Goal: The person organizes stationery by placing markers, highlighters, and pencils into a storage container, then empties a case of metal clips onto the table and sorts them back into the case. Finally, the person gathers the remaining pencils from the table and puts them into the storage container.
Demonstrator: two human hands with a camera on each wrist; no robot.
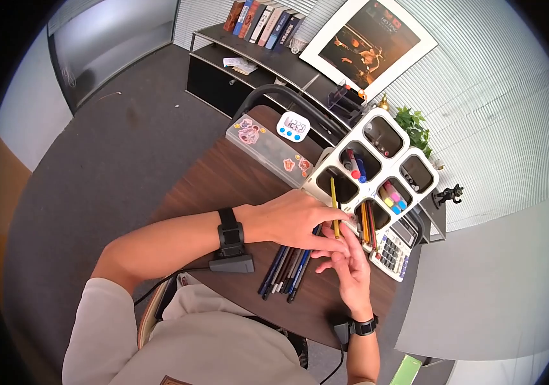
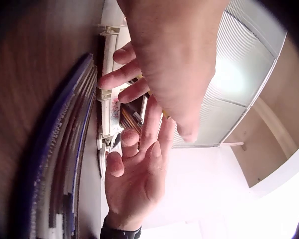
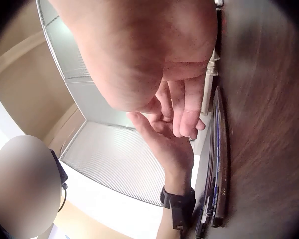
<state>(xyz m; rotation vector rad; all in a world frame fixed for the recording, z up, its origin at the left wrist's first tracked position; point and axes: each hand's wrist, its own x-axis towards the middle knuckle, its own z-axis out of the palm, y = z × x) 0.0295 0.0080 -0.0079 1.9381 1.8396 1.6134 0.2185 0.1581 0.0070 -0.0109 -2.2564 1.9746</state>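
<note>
A yellow pencil stands nearly upright in the head view, in front of a dark organizer compartment. My left hand pinches its lower part between thumb and fingers. My right hand is just below, palm turned up, with its longer fingers reaching the pencil's low end and the other fingers bent. In the left wrist view the right hand meets the left hand, which hides much of the pencil. Under the hands, a row of dark pencils lies on the table.
The white organizer holds markers, highlighters and coloured pencils. Close by are a calculator, a clear stickered case and a digital timer. A shelf with books stands behind.
</note>
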